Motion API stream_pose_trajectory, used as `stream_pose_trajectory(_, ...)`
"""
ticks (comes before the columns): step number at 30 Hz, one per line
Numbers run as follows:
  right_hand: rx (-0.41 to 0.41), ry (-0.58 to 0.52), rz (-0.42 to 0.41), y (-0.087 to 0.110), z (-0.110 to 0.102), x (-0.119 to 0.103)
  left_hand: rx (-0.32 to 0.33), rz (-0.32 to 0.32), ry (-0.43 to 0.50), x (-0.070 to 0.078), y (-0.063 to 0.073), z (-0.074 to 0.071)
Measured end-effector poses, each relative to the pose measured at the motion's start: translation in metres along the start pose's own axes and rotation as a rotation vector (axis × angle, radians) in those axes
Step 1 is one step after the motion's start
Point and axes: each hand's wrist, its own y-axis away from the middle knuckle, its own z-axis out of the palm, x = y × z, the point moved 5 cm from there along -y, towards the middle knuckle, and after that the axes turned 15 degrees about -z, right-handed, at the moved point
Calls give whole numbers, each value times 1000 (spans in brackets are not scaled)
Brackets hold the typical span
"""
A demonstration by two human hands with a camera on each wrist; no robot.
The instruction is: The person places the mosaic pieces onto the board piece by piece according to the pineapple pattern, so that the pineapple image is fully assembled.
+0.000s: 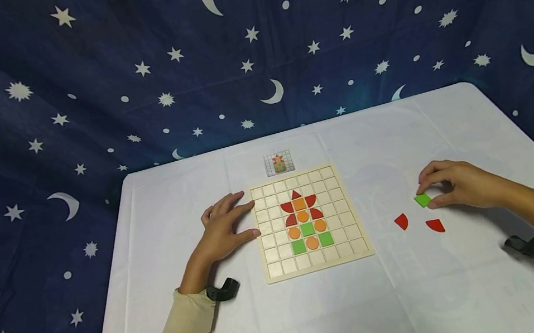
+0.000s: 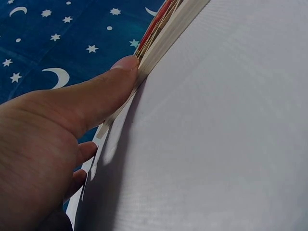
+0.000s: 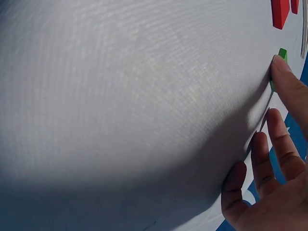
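Observation:
A square wooden grid board [image 1: 358, 247] lies on the table, with red, orange and green tiles set in its middle columns. My left hand [image 1: 222, 231] is at the board's left edge, thumb and index fingertip touching the rim. The left wrist view has the thumb [image 2: 103, 94] against the board's side. To the right of the board, my right hand [image 1: 464, 185] pinches a green square tile [image 1: 422, 200] between thumb and fingers, at the tabletop. Near it lie two red quarter-circle tiles, one on the left [image 1: 402, 222] and one on the right [image 1: 435, 225].
A small pattern card [image 1: 279, 162] with a coloured figure on a grid lies just behind the board. The white-covered table [image 1: 317, 317] ends at a dark blue curtain [image 1: 204, 73] with moons and stars. Black straps with devices sit on both wrists.

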Motion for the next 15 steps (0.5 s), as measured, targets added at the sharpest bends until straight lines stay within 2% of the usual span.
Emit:
stream_pose_trajectory(8,1,-22,69,0,0,-1,5,3,-2,0,1,0)
stream_pose_trajectory(15,35,-26,39,-8,4,-10,6,4,-3,0,1,0)
